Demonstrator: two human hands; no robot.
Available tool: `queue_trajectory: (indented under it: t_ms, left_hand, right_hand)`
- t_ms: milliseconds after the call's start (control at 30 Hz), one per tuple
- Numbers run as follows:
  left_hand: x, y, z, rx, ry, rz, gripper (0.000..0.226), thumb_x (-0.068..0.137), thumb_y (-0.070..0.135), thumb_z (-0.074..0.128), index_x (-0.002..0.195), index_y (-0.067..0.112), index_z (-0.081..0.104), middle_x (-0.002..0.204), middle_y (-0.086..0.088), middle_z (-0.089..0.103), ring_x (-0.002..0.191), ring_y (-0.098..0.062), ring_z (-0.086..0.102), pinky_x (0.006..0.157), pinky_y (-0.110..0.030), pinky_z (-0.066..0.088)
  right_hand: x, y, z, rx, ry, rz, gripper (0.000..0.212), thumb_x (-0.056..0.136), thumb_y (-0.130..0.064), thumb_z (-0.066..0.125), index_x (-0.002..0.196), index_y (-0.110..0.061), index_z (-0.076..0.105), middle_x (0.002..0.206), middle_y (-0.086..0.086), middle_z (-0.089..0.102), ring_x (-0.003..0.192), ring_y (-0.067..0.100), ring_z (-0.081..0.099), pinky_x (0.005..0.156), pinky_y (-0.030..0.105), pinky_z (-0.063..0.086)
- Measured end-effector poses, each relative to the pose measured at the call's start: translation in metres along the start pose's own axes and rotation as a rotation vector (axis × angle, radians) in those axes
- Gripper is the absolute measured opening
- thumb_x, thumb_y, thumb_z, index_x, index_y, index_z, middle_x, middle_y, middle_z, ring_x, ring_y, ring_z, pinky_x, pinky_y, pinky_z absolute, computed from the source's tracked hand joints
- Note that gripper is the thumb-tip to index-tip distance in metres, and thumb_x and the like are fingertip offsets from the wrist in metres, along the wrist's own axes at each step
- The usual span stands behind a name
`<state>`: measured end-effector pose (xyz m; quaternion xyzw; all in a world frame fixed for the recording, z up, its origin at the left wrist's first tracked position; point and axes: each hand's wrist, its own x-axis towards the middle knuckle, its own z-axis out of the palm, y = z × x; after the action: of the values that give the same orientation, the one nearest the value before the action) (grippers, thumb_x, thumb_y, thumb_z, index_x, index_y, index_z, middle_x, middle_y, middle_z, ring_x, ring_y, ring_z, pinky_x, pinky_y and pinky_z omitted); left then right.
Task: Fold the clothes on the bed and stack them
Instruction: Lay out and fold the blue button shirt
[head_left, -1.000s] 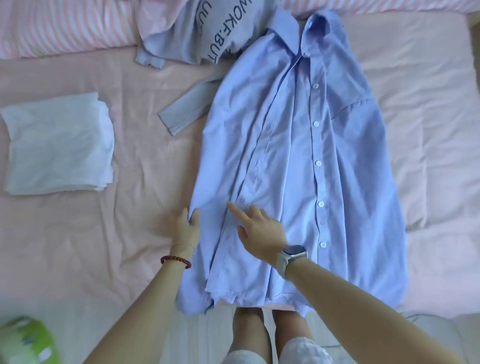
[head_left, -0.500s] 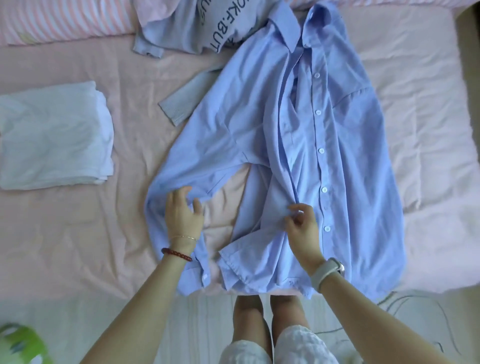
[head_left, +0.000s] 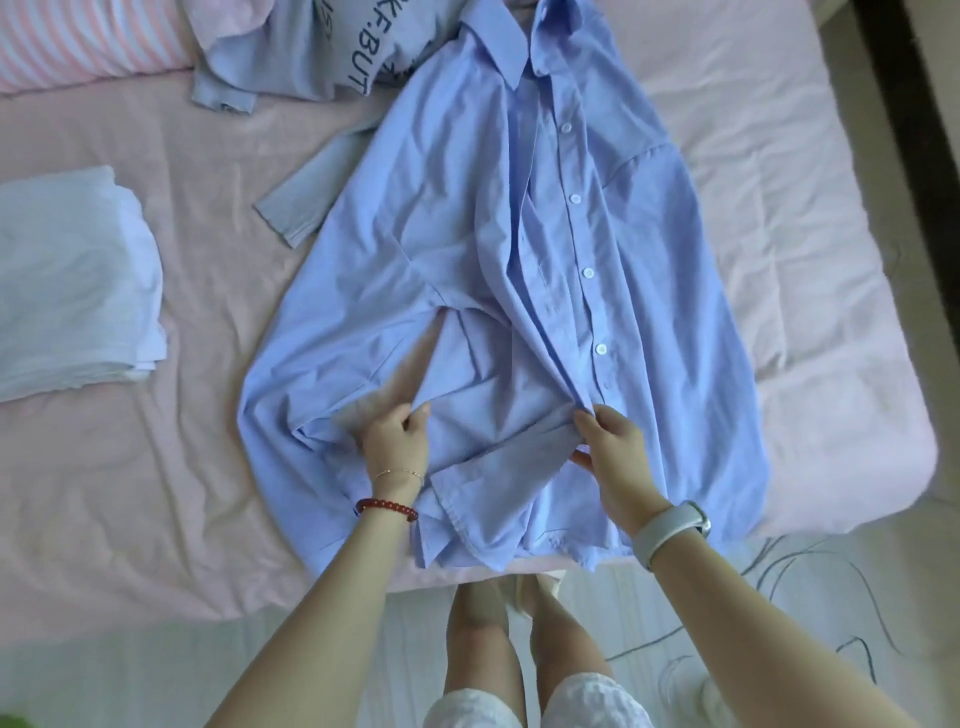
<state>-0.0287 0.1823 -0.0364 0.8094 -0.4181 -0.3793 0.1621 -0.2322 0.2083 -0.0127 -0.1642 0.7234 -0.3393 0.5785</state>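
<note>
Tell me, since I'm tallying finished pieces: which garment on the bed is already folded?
The white garment at the bed's left edge, a neat folded stack. The blue button shirt is spread open, and the grey printed top lies crumpled.

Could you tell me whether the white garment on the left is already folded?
Folded: the white garment lies as a compact layered rectangle, stacked edges showing at its right side.
</note>
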Motion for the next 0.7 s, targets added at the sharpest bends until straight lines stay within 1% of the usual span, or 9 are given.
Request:
queue_trajectory:
  t_ms: [33, 100, 167, 233, 300, 367, 433, 600, 700]
  left_hand:
    - [0.001, -0.002, -0.007, -0.012, 0.033, -0.010, 0.047, 0.092, 0.015, 0.054, 0.050, 0.010, 0.032, 0.050, -0.015, 0.036, 0.062, -0.025, 0.034, 0.054, -0.032, 0.015]
    - [0.002, -0.007, -0.019, 0.023, 0.097, -0.030, 0.033, 0.093, 0.012, 0.051, 0.064, -0.005, 0.054, 0.076, -0.031, 0.057, 0.074, -0.034, 0.050, 0.062, -0.033, 0.026]
    - [0.006, -0.010, -0.027, 0.046, 0.209, -0.083, 0.022, 0.092, 0.005, 0.047, 0.089, -0.011, 0.062, 0.102, -0.032, 0.058, 0.099, -0.038, 0.053, 0.078, -0.033, 0.036]
    - [0.003, -0.006, -0.026, 0.069, 0.361, -0.084, 0.023, 0.089, 0.001, 0.046, 0.106, -0.007, 0.061, 0.114, -0.030, 0.052, 0.115, -0.035, 0.045, 0.091, -0.035, 0.033]
    - [-0.003, 0.003, -0.017, 0.113, 0.403, 0.012, 0.028, 0.088, 0.011, 0.053, 0.112, -0.002, 0.057, 0.115, -0.025, 0.053, 0.115, -0.033, 0.044, 0.088, -0.036, 0.033]
    - [-0.013, 0.010, 0.004, 0.152, 0.217, 0.037, 0.040, 0.085, 0.034, 0.060, 0.109, 0.002, 0.056, 0.108, -0.017, 0.059, 0.109, -0.031, 0.050, 0.084, -0.037, 0.039]
    - [-0.022, 0.016, 0.027, 0.145, 0.028, -0.108, 0.059, 0.076, 0.051, 0.065, 0.111, 0.004, 0.054, 0.109, -0.012, 0.060, 0.108, -0.030, 0.054, 0.086, -0.036, 0.045]
    - [-0.014, 0.016, 0.031, -0.036, 0.095, -0.270, 0.027, 0.089, 0.020, 0.054, 0.101, -0.004, 0.060, 0.107, -0.026, 0.062, 0.103, -0.037, 0.057, 0.083, -0.035, 0.043]
    - [-0.011, 0.016, -0.004, -0.663, 0.065, -0.288, 0.009, 0.092, 0.004, 0.046, 0.091, 0.002, 0.055, 0.091, -0.022, 0.061, 0.083, -0.027, 0.065, 0.071, -0.033, 0.055]
  right_hand:
    - [0.002, 0.003, -0.006, -0.018, 0.053, -0.001, 0.017, 0.090, -0.004, 0.045, 0.074, -0.006, 0.051, 0.073, 0.009, 0.042, 0.069, 0.019, 0.044, 0.064, 0.033, 0.047]
    - [0.007, 0.008, -0.019, -0.098, 0.183, -0.028, 0.015, 0.087, -0.002, 0.040, 0.077, -0.007, 0.051, 0.074, 0.010, 0.037, 0.072, 0.022, 0.037, 0.065, 0.039, 0.041]
    - [0.011, 0.012, -0.031, -0.184, 0.286, -0.048, 0.014, 0.085, -0.004, 0.039, 0.073, -0.006, 0.047, 0.071, 0.010, 0.036, 0.071, 0.023, 0.035, 0.066, 0.046, 0.043]
    - [0.013, 0.018, -0.037, -0.237, 0.312, -0.010, 0.014, 0.084, -0.008, 0.041, 0.070, -0.006, 0.044, 0.068, 0.010, 0.036, 0.070, 0.025, 0.036, 0.068, 0.050, 0.046]
    - [0.014, 0.024, -0.038, -0.293, 0.280, 0.069, 0.013, 0.082, -0.011, 0.047, 0.074, -0.001, 0.048, 0.069, 0.010, 0.041, 0.071, 0.027, 0.041, 0.076, 0.054, 0.048]
    - [0.011, 0.027, -0.035, -0.329, 0.225, 0.133, 0.014, 0.081, -0.016, 0.052, 0.075, -0.004, 0.049, 0.070, 0.008, 0.046, 0.075, 0.029, 0.048, 0.080, 0.054, 0.051]
    - [0.007, 0.029, -0.029, -0.364, 0.175, 0.160, 0.017, 0.079, -0.023, 0.057, 0.075, -0.010, 0.045, 0.071, 0.003, 0.049, 0.076, 0.029, 0.054, 0.078, 0.050, 0.053]
    - [0.004, 0.026, -0.029, -0.325, 0.173, 0.163, 0.009, 0.080, -0.002, 0.041, 0.083, -0.001, 0.050, 0.077, 0.009, 0.052, 0.077, 0.034, 0.056, 0.077, 0.052, 0.053]
    - [-0.007, 0.015, -0.032, -0.048, 0.101, 0.104, 0.023, 0.081, 0.011, 0.030, 0.085, -0.003, 0.048, 0.083, 0.012, 0.047, 0.075, 0.026, 0.047, 0.061, 0.035, 0.057]
